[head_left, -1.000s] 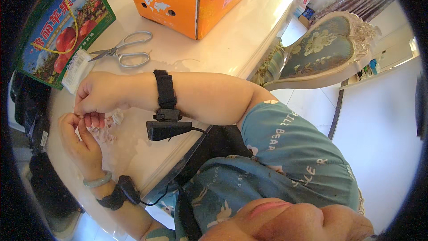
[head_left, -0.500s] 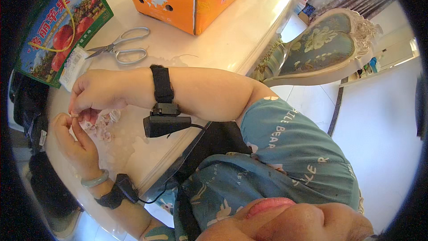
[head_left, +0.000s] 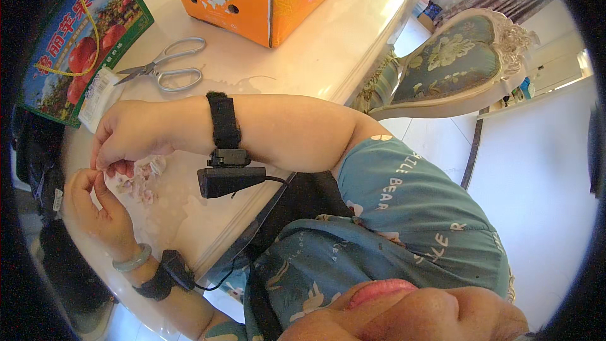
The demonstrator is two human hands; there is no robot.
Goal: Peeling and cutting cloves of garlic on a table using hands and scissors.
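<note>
My right hand [head_left: 134, 131] reaches in from the right, its fingers curled in a pinch. Against its fingertips meet the bent thumb and fingers of my left hand [head_left: 100, 205], below it and also pinching. Whatever lies between the fingertips is too small and too covered to name. Under and beside the hands, a loose heap of pale pinkish, thin, crumpled pieces [head_left: 144, 183] lies on the table; their kind is unclear. Nearest my right wrist, silver-handled scissors [head_left: 169, 66] lie with their blades spread, tips on a white packet [head_left: 99, 100].
The pale glossy table [head_left: 252, 69] bears wet-looking patches near the heap. An orange cardboard box [head_left: 243, 9] stands at the far side. A green gift bag with apples pictured [head_left: 85, 41] is at the far left. A carved, upholstered chair [head_left: 445, 66] stands to the right.
Both hands have shifted slightly left, still pinched together at the fingertips. The whole view has moved a little too. The scissors and box stay in place on the table.
</note>
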